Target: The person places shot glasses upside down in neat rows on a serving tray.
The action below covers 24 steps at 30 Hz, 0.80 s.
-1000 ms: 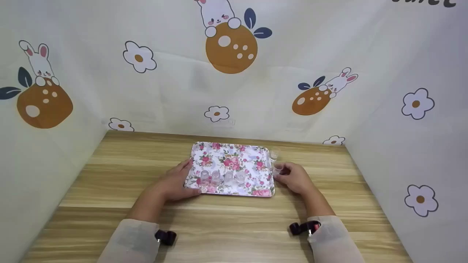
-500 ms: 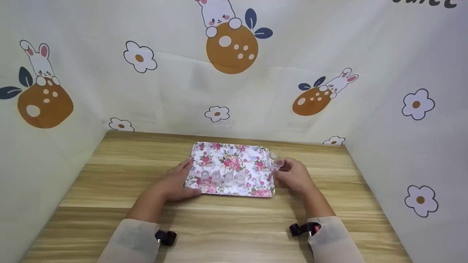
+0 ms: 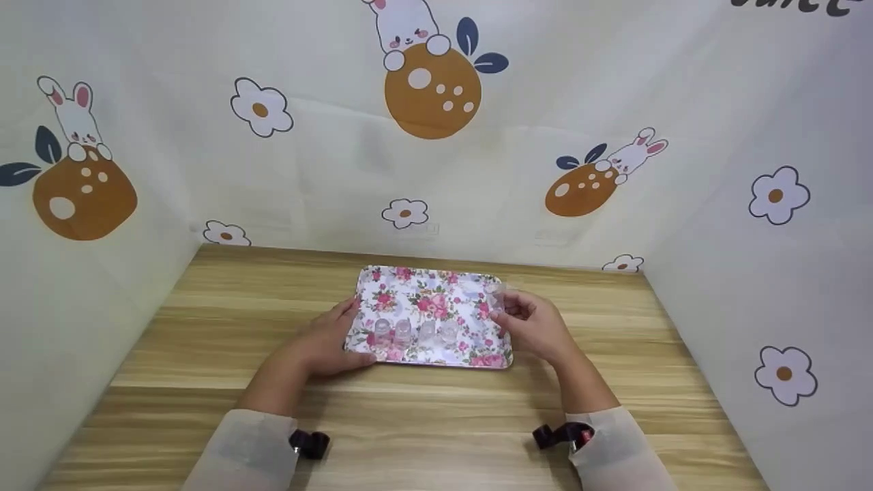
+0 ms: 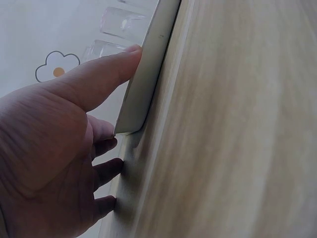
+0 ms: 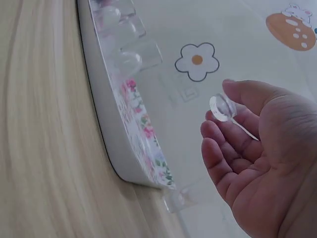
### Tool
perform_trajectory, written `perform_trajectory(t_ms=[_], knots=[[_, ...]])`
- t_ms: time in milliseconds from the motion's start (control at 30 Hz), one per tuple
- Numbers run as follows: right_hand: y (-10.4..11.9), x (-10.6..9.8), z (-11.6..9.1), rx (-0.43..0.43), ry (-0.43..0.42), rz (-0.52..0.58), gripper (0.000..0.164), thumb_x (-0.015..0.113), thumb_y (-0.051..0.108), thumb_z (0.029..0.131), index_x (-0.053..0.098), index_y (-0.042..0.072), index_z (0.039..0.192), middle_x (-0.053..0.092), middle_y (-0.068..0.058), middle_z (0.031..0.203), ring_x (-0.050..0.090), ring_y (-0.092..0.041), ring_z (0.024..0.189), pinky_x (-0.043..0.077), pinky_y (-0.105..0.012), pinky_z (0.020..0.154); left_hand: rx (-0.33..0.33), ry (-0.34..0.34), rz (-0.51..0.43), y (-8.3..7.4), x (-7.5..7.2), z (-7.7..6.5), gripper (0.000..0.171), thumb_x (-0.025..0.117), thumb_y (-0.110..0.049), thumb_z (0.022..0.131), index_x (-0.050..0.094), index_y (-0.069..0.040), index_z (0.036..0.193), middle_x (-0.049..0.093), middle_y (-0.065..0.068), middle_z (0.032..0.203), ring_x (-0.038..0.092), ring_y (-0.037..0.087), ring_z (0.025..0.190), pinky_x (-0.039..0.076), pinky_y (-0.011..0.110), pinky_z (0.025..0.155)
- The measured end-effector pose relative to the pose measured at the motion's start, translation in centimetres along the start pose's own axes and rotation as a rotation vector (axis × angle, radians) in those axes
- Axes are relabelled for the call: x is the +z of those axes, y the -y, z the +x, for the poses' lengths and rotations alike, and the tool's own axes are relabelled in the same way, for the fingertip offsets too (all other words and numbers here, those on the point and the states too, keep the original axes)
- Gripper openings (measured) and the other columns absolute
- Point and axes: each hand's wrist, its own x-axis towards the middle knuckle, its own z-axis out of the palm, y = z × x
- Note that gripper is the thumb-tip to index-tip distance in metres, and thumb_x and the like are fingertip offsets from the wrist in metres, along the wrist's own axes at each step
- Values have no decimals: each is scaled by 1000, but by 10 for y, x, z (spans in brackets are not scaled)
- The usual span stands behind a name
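Observation:
A white floral tray (image 3: 409, 286) lies on the wooden table. My left hand (image 3: 327, 344) holds its near left corner, the thumb on the front rim and the fingers along the left side. Several small clear cups (image 3: 403, 331) stand in a row near the tray's front edge. In my right hand (image 3: 542, 327) a clear cup (image 5: 223, 107) is pinched between thumb and fingers, over the tray's right side in the head view. Another clear cup (image 5: 179, 199) stands on the table just beyond the tray's right edge, mostly hidden in the head view.
A pale cloth wall (image 3: 327, 170) printed with rabbits, oranges and flowers rises behind the table and on both sides. Wooden tabletop (image 3: 423, 423) extends in front of the tray and to its left and right.
My right hand has lifted the cup from beside the tray and moved it left over the tray's right edge. My left hand stays at the tray's corner.

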Motion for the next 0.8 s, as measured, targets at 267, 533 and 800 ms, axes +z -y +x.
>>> perform_trajectory(t_ms=[267, 533, 800], knots=[[3, 4, -2, -49, -1, -54, 29, 73, 23, 104, 78, 15, 131, 68, -10, 115, 68, -27, 85, 57, -22, 69, 3, 3, -1, 1, 1, 0, 120, 76, -65, 90, 12, -10, 173, 9, 13, 183, 16, 51, 165, 18, 73, 131], [4, 8, -3, -101, -26, -61, 28, 79, 21, 98, 80, 15, 126, 65, -10, 106, 64, -16, 83, 56, -21, 71, 7, 1, 0, 1, 2, 1, 119, 77, -65, 89, 13, -9, 173, 8, 12, 183, 16, 50, 165, 18, 71, 132], [2, 14, -4, -128, -13, -59, 32, 86, 17, 92, 79, 7, 122, 71, -10, 115, 64, -15, 90, 56, -19, 76, 1, 15, 1, 0, 0, 0, 119, 75, -65, 91, 12, -8, 173, 8, 14, 183, 14, 51, 165, 18, 72, 132]])
